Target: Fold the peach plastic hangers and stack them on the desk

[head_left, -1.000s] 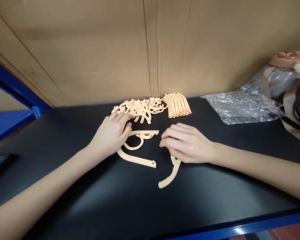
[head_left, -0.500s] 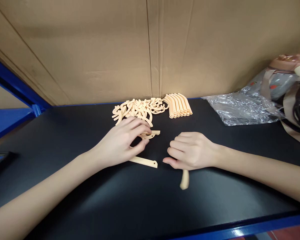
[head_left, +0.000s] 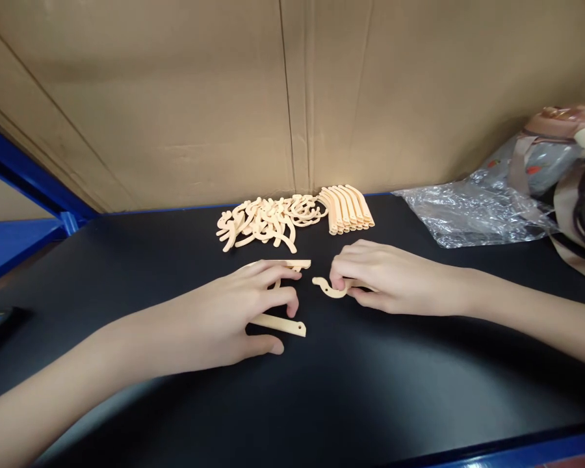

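My left hand (head_left: 234, 305) rests over light wooden parts on the black table, its fingers and thumb spread apart. Beneath it a straight wooden strip (head_left: 290, 325) with a hole near its end pokes out between index finger and thumb. Past the other fingertips shows the end of a second strip (head_left: 305, 263), beside a curved part mostly covered by the hand. A curved wooden piece (head_left: 332, 292) with a small hole is pinched in my right hand (head_left: 375, 276), just right of the left fingertips. The hand hides its right end.
Behind the hands lie a loose heap of curved wooden pieces (head_left: 258, 221) and a neat stack of bent wooden strips (head_left: 346, 211). Clear plastic wrap (head_left: 472, 214) and a bottle with a strap (head_left: 546, 153) are at the right. Cardboard (head_left: 199, 97) walls the back.
My right hand has turned and brought the curved piece up and inward, so it now points left. The left hand has shifted toward me and its fingers have spread apart.
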Demonstrator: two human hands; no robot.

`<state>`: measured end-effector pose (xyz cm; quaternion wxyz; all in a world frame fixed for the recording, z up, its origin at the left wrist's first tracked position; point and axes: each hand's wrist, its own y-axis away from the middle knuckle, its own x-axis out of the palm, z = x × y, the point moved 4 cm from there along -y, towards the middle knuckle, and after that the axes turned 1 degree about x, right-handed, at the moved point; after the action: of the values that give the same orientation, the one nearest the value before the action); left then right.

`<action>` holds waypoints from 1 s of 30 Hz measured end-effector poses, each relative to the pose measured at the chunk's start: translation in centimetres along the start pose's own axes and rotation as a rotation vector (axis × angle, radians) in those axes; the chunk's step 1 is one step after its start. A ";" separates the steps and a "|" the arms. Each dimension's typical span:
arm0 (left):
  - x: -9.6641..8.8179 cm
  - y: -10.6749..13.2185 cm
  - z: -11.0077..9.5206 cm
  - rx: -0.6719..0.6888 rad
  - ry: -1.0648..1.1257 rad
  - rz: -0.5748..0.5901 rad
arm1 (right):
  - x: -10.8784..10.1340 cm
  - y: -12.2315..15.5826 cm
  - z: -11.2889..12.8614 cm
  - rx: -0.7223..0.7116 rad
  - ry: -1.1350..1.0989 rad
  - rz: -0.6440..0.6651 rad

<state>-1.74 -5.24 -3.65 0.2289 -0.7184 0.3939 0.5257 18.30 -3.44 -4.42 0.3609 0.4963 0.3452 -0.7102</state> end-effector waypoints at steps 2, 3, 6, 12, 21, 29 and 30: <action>0.3 0.1 0.0 0.010 -0.008 0.006 | 0.2 0.7 -0.1 0.033 -0.082 -0.027; 0.5 0.1 0.0 0.014 -0.013 0.004 | 0.3 1.1 -0.1 0.052 -0.105 -0.052; 0.8 -0.5 -0.3 0.041 -0.026 -0.032 | 0.8 1.9 -0.3 0.083 -0.045 -0.161; 1.5 -2.1 -1.1 0.069 -0.106 -0.134 | 1.8 2.5 -0.6 0.052 0.041 -0.185; 2.9 -2.1 -0.2 0.144 -0.129 -0.276 | 2.2 2.4 -0.5 0.134 -0.155 -0.214; 2.9 -1.8 0.0 0.188 -0.200 -0.337 | 2.8 2.9 -1.0 0.213 -0.230 -0.204; 3.0 -1.8 0.0 0.187 -0.194 -0.343 | 2.8 2.9 -0.9 0.202 -0.198 -0.201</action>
<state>0.10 -5.11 -6.59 0.4173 -0.6966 0.2891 0.5070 20.48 -4.57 -7.74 0.2687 0.4206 0.2827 -0.8191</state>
